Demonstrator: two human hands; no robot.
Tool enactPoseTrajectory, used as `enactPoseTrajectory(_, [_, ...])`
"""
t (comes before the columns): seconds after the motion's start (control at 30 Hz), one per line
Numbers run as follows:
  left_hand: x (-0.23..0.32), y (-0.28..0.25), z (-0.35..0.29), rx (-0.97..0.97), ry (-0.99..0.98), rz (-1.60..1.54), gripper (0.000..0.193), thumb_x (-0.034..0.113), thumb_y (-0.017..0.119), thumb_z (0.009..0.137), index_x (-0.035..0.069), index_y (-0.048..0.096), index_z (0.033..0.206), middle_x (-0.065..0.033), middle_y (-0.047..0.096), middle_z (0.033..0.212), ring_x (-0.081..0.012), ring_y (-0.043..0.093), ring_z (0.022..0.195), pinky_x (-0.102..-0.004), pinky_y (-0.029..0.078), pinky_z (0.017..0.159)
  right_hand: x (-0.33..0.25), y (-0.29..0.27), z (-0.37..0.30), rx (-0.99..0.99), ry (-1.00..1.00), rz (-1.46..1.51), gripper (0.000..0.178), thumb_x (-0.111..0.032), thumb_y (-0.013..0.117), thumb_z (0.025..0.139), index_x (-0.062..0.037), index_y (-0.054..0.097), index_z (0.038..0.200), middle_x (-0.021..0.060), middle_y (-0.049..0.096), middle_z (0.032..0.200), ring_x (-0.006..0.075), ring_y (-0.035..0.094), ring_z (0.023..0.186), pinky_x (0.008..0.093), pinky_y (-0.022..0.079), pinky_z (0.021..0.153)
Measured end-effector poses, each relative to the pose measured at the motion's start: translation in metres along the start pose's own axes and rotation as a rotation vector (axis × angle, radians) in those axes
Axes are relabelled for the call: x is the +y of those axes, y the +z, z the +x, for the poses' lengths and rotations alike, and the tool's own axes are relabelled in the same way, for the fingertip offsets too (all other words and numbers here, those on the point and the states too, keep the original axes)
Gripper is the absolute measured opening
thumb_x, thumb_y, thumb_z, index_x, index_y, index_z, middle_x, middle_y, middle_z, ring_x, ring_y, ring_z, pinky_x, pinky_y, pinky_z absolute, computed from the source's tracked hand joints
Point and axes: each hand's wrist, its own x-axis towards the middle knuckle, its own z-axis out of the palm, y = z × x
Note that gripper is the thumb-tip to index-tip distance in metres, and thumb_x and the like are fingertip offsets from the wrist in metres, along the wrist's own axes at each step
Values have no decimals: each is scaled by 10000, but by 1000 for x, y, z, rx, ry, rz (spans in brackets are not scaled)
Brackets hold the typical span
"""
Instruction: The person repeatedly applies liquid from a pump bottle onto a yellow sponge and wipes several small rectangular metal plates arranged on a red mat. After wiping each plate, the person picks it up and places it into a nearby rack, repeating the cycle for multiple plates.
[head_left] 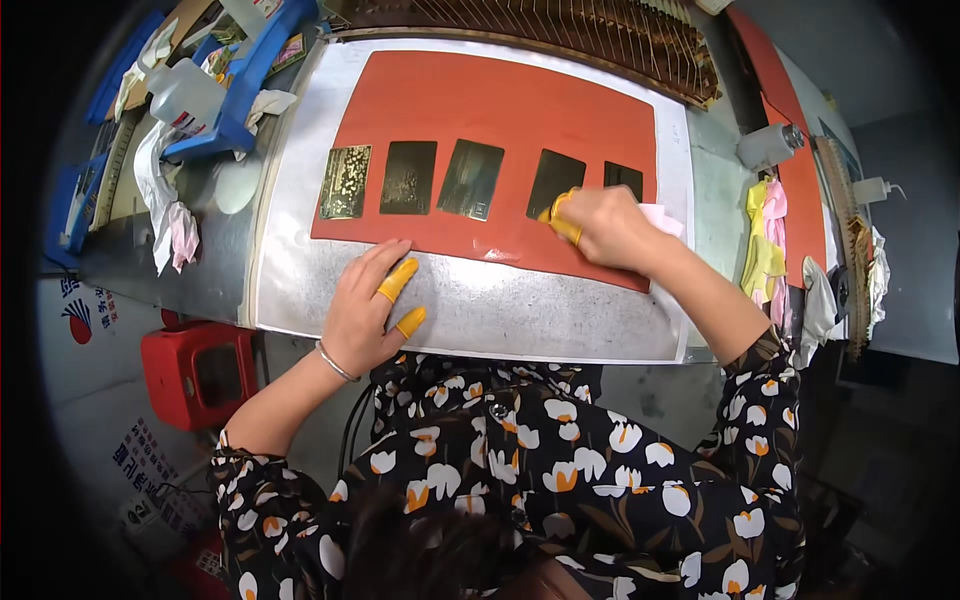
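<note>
Several dark, glossy rectangular plates lie in a row on an orange-red mat (480,100). The leftmost plate (346,182) carries a gold speckled pattern; the middle plate (472,179) lies slightly askew. My right hand (610,230), with yellow finger cots, is curled with its fingertips at the lower edge of a dark plate (557,178). Whatever it may grip is hidden. Past that hand, the rightmost plate (624,178) is partly covered. My left hand (362,305), also wearing yellow finger cots, rests with fingers extended at the mat's near edge, holding nothing.
A blue plastic rack (240,110) with a white bottle (186,95) stands at left. A wire-strung rack (540,25) spans the back. At right are another bottle (770,147) and yellow and pink cloths (765,240). A red stool (200,375) stands below left.
</note>
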Motion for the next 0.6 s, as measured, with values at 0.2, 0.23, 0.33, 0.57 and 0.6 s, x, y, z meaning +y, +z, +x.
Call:
enactPoseTrajectory(0.2, [0,1,1,-5,-4,10,492,144,704,698,-10,533,1133,-178,460,1293,-357,439,1197,-435,360,974,-14,7,19,-87,-33,-22,51,-77,571,745,-43,536,733,127,588,664,317,597,630,438,456,533])
enactPoseTrajectory(0.23, [0,2,-1,-5,-10,17,493,145,703,699,-11,532,1135,-178,460,1294,-358,439,1196,-433,361,973,-6,7,25,-50,33,-55,64,-85,582,754,-43,540,729,124,588,669,308,594,631,424,457,533])
enactPoseTrajectory(0.33, [1,0,-2,-17,-32,-24,495,145,699,704,6,529,1147,-168,464,1302,-359,438,1206,-434,349,989,19,0,49,44,209,-37,111,-92,613,762,-53,528,704,109,568,649,275,582,608,387,452,523])
enactPoseTrajectory(0.57, [-1,2,1,4,-2,-45,516,134,699,706,21,513,1174,-165,465,1302,-360,442,1205,-446,345,995,40,-5,48,107,253,-88,42,-69,583,732,-47,554,754,125,550,633,320,568,595,421,455,536])
enactPoseTrajectory(0.6, [-1,4,0,11,3,-56,517,132,699,705,22,513,1176,-165,465,1302,-360,442,1206,-446,347,994,45,-7,46,94,275,-104,48,-72,572,738,-37,556,766,137,569,674,337,580,630,429,469,557])
